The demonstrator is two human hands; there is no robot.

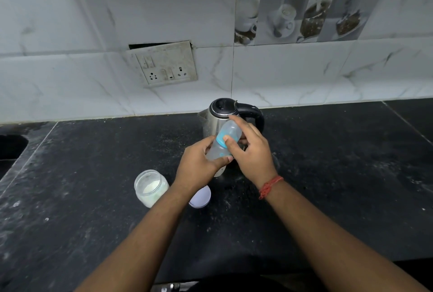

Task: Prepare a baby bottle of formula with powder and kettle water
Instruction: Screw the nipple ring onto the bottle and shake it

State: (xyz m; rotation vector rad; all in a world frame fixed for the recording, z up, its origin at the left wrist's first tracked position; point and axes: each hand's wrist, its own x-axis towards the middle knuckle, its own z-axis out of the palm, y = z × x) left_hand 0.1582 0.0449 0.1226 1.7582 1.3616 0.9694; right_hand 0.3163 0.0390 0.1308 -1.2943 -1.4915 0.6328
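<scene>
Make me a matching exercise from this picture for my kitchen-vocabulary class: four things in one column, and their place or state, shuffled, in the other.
Things:
1. baby bottle
2. kettle
3. powder jar
4. jar lid

Place or state:
A. stands open on the counter, white powder inside
B. held tilted between the left hand and the right hand
C. lies on the counter, partly hidden by the left forearm
D. stands near the wall, lid down, behind the hands

Pairs: 1-B, 2-D, 3-A, 4-C
</scene>
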